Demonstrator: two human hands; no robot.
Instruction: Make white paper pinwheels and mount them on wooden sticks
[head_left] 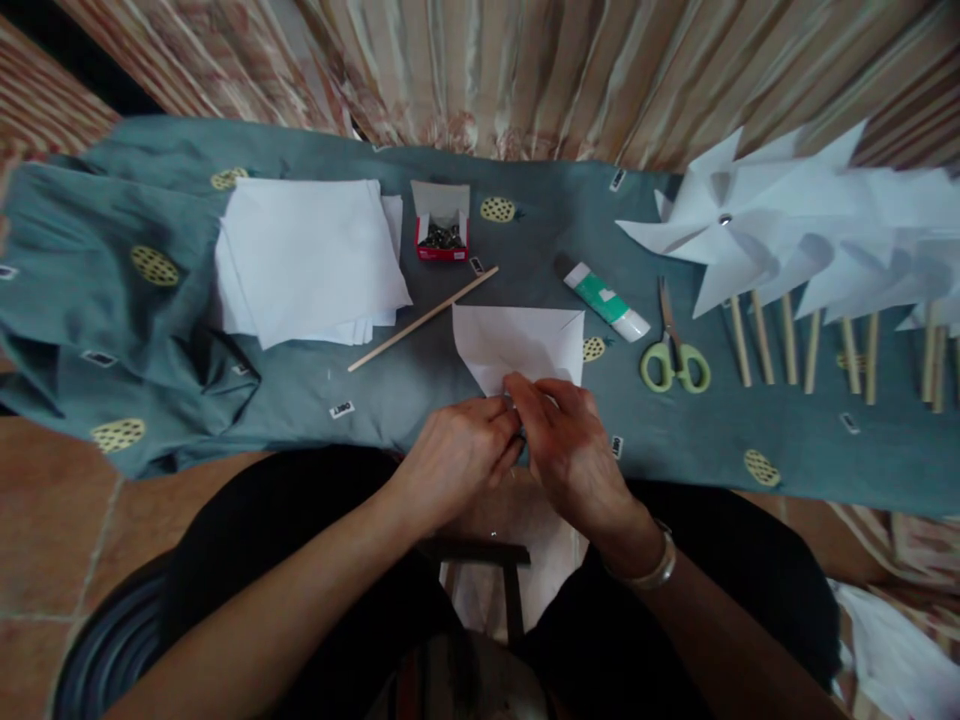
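Observation:
A white sheet of paper (517, 340) lies at the front edge of the cloth, with a cut line running in from its upper right corner. My left hand (469, 445) is closed on the near edge of this paper, fingers curled. Against it, my right hand (566, 440) pinches the same near part, thumb and fingers together. The hands touch and hide the paper's near corners. Just beyond it lies a thin wooden stick (424, 318). A green and white glue tube (606, 300) and green-handled scissors (673, 350) rest to the right.
A stack of white paper (311, 260) lies at the left. Behind stands an open red box (442, 238) of small metal pins. Several white paper pinwheels (724, 220) on wooden sticks overlap at the right. A grey-green cloth (420, 400) covers the table; a striped curtain (480, 80) hangs behind.

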